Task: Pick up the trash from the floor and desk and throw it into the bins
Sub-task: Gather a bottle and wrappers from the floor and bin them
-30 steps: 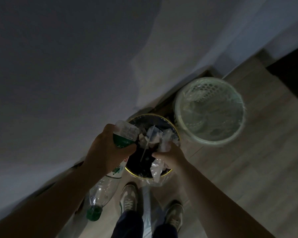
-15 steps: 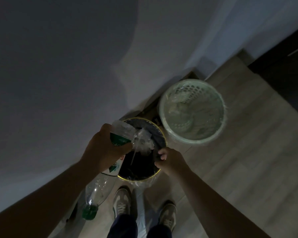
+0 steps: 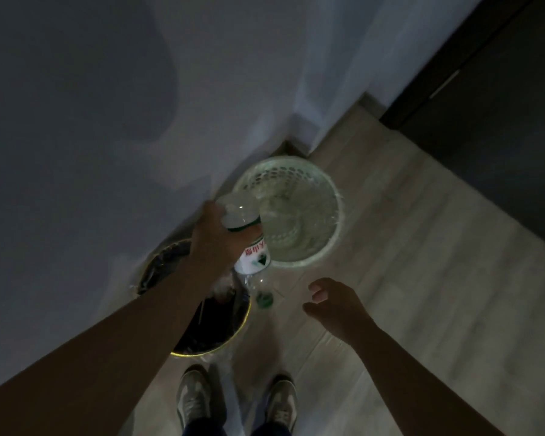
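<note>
Left hand (image 3: 216, 243) grasps the clear plastic bottle (image 3: 252, 251) near its base end, green cap down, at the 8 o'clock rim of the pale mesh bin (image 3: 296, 184). Right hand (image 3: 335, 305) hangs relaxed and empty at 5 o'clock. The dark bin (image 3: 237, 333) stands at 7 o'clock.

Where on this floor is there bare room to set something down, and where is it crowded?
Bare floorboards lie right of the green mesh bin, up to the dark cabinet, and beneath the right hand. Crowded by the wall: the dark bin stands close to the green one, the left hand holding a bottle above them.
</note>
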`<state>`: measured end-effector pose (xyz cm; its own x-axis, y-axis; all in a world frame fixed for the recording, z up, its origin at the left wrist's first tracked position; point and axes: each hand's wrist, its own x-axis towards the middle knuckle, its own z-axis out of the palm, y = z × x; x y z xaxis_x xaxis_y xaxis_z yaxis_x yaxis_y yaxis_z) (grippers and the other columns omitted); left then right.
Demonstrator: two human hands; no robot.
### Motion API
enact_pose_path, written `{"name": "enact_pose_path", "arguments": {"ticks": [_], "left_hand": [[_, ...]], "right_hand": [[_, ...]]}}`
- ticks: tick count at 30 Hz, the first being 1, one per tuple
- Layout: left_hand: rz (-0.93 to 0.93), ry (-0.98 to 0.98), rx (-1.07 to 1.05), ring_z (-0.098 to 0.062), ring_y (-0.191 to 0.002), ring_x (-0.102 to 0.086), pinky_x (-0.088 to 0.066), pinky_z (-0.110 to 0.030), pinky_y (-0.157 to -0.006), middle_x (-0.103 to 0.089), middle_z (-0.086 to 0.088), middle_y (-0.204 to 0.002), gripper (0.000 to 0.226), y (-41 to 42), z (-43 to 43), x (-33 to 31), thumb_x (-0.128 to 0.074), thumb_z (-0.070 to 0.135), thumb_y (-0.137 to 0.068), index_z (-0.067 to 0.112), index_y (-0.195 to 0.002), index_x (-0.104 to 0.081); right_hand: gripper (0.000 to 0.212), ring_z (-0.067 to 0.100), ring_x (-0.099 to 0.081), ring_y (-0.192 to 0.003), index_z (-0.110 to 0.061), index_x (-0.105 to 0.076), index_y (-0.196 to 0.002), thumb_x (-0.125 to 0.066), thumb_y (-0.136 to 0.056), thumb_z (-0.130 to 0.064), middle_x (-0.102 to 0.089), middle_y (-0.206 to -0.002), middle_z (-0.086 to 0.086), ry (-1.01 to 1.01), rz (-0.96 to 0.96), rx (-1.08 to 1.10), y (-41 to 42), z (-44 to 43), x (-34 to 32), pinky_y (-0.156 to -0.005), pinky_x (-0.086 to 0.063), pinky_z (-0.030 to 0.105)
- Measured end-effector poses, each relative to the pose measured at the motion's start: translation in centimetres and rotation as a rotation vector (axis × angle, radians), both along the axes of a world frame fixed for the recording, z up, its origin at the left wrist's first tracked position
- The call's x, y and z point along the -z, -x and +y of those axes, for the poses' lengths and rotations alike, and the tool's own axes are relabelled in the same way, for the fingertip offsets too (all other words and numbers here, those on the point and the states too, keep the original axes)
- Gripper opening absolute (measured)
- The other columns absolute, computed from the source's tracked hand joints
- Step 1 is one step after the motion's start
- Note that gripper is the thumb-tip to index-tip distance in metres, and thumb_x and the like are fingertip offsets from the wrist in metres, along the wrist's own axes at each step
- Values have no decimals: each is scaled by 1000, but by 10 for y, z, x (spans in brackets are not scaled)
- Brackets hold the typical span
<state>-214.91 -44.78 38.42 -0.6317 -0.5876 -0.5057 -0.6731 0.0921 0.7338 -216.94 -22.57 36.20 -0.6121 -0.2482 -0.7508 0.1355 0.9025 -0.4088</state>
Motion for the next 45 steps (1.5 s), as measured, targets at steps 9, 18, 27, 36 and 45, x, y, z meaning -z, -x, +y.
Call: {"name": "enact_pose_path", "arguments": {"ticks": [9, 18, 27, 36, 45], "left_hand": [[43, 257, 99, -22, -99, -53, -45, -29, -80, -54, -9, -114, 69, 33, 31, 11, -86, 22, -63, 8, -117, -45], [-282, 292, 340, -38, -108, -55, -47, -39, -85, -50, -22, -123, 74, 5, 36, 71, -83, 20, -68, -1, -125, -41], [-293, 367, 602, -29, -108, -58, -46, -36, -88, -62, -12, -114, 53, -9, 30, 53, -72, 38, -75, 10, -116, -54], [-293, 503, 1012, -24, -106, -62, -50, -33, -84, -65, -4, -111, 40, -29, -6, -86, -54, 43, -77, 19, -108, -61], [-296, 621, 1026, -24, -111, -55, -44, -30, -89, -56, -6, -120, 52, -64, -58, -298, -52, 52, -85, 15, -122, -51]], "right_hand": [[40, 10, -58, -94, -13, -59, -121, -70, -83, -20, -63, -106, 3, 24, -14, 109, 2, 36, -9, -67, -42, 11], [40, 13, -60, -97, -15, -59, -122, -70, -83, -19, -64, -112, 4, 36, -44, 156, -7, 41, 13, -72, -45, 17], [41, 14, -60, -100, -15, -59, -122, -70, -83, -18, -63, -111, 4, 25, -26, 138, -18, 33, -3, -81, -47, 21], [42, 14, -58, -103, -16, -57, -123, -68, -83, -20, -60, -109, 1, -1, 78, -23, -16, 10, -115, -87, -49, 23], [43, 14, -54, -105, -18, -57, -125, -69, -84, -19, -53, -105, -5, 74, 320, -225, -18, -33, -310, -98, -44, 28]]}}
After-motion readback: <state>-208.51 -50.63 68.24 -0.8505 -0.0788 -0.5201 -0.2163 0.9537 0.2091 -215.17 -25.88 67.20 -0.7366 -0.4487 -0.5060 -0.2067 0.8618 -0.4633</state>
